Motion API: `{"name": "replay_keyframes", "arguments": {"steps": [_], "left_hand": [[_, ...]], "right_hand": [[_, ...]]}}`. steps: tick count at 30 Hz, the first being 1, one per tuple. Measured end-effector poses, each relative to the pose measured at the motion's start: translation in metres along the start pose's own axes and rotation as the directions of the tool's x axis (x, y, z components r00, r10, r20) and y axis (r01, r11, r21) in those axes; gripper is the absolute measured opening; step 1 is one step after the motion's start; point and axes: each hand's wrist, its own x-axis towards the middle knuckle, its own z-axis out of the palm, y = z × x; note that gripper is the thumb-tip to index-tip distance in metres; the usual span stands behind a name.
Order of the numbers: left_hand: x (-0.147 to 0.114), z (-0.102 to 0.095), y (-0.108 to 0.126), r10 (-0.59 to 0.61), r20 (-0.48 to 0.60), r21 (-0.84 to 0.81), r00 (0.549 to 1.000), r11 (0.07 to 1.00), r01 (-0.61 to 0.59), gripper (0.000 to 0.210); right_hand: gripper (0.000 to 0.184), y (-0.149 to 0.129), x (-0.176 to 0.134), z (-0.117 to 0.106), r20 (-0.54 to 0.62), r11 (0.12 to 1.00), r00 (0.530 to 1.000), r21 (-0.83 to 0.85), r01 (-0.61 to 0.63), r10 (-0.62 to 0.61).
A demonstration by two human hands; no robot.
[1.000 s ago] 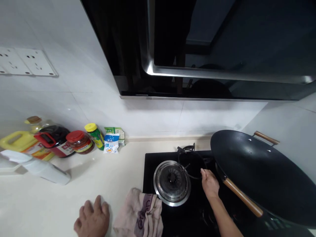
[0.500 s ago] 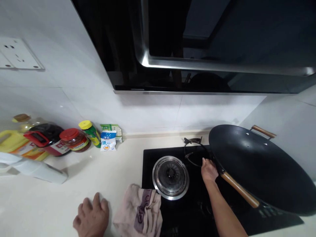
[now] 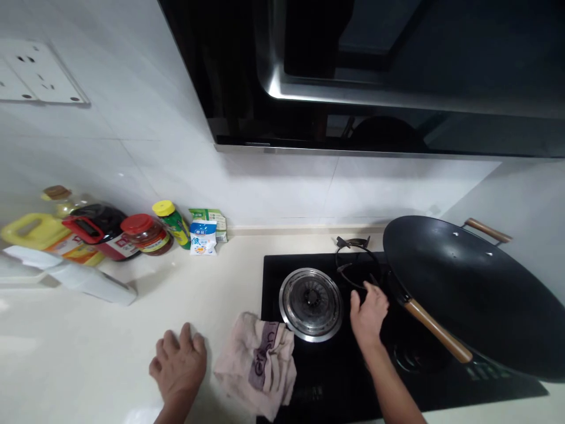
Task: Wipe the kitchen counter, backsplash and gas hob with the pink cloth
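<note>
My right hand (image 3: pixel 369 312) is over the black cooktop (image 3: pixel 326 377), thumb and fingers apart, holding nothing. Just beyond its fingertips lies a dark ring-shaped pan support (image 3: pixel 342 265), leaning near the wok. The big black wok (image 3: pixel 468 288) sits on the right side of the cooktop, its wooden handle (image 3: pixel 439 330) pointing toward me. Left of the right hand, a round burner (image 3: pixel 311 303) with a metal rim is uncovered. My left hand (image 3: pixel 180 359) rests on the pale counter with fingers spread. Between my hands a crumpled pink cloth (image 3: pixel 260 365) overlaps the cooktop's left edge.
Along the wall stand a yellow jug (image 3: pixel 37 232), a dark bottle with a red handle (image 3: pixel 103 232), a red-lidded jar (image 3: pixel 148 234), a yellow-capped green container (image 3: pixel 172 224) and a white-blue packet (image 3: pixel 203 238). A white spray bottle (image 3: pixel 83 280) lies nearer. The range hood (image 3: pixel 353 123) hangs above.
My right hand has let go of the pan support and drawn back a little, its fingers opening. The whole view has shifted slightly; the left hand stays on the counter.
</note>
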Motion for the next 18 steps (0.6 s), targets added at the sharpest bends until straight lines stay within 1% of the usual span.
{"name": "replay_keyframes", "arguments": {"steps": [1,2,3,4,5,6,7,8,9,10,11,12,15,18], "left_hand": [[0.000,0.000,0.000,0.001,-0.001,-0.002,1.000,1.000,-0.001,0.058],[0.000,0.001,-0.001,0.000,-0.001,0.000,1.000,1.000,0.000,0.057],[-0.001,0.001,-0.001,0.000,-0.001,0.006,1.000,1.000,0.000,0.057],[-0.001,0.001,-0.001,-0.002,-0.004,0.015,1.000,1.000,0.002,0.057],[-0.001,0.002,-0.001,-0.002,-0.007,0.024,1.000,1.000,0.002,0.056],[-0.001,0.002,-0.002,-0.003,-0.007,0.031,1.000,0.999,0.003,0.056],[-0.002,0.003,-0.002,-0.005,-0.008,0.038,1.000,0.999,0.006,0.055],[-0.002,0.004,-0.003,-0.008,-0.010,0.042,1.000,0.999,0.009,0.055],[-0.002,0.006,-0.003,-0.011,-0.013,0.047,1.000,0.999,0.011,0.055],[-0.002,0.007,-0.004,-0.012,-0.017,0.050,1.000,0.999,0.013,0.055],[-0.002,0.009,-0.005,-0.012,-0.020,0.053,1.000,0.999,0.013,0.055],[-0.002,0.010,-0.005,-0.010,-0.024,0.055,1.000,0.998,0.011,0.055],[-0.003,0.013,-0.006,-0.003,-0.029,0.060,1.000,0.998,0.005,0.055],[-0.003,0.014,-0.006,-0.012,-0.031,0.055,0.999,0.998,0.014,0.056]], "right_hand": [[0.049,-0.020,-0.022,-0.005,0.029,0.992,0.994,0.079,0.100,-0.102],[0.045,-0.041,-0.044,-0.009,0.100,0.970,0.971,0.139,0.202,-0.216],[0.042,-0.063,-0.066,-0.013,0.180,0.934,0.927,0.206,0.291,-0.329],[0.042,-0.083,-0.087,-0.016,0.284,0.888,0.852,0.278,0.366,-0.440],[0.046,-0.101,-0.105,-0.018,0.371,0.837,0.758,0.351,0.420,-0.537],[0.051,-0.116,-0.120,-0.018,0.459,0.779,0.631,0.422,0.465,-0.625],[0.056,-0.128,-0.131,-0.017,0.529,0.730,0.504,0.475,0.492,-0.683],[0.060,-0.136,-0.139,-0.014,0.580,0.694,0.394,0.508,0.510,-0.714],[0.062,-0.141,-0.143,-0.010,0.617,0.671,0.309,0.525,0.524,-0.724],[0.061,-0.145,-0.144,-0.004,0.641,0.657,0.253,0.530,0.536,-0.724],[0.058,-0.147,-0.142,0.002,0.657,0.651,0.224,0.527,0.547,-0.720],[0.055,-0.150,-0.136,0.010,0.668,0.650,0.212,0.516,0.558,-0.713],[0.044,-0.161,-0.105,0.035,0.695,0.645,0.198,0.471,0.602,-0.691],[0.039,-0.173,-0.059,0.060,0.701,0.634,0.194,0.446,0.632,-0.687]]}}
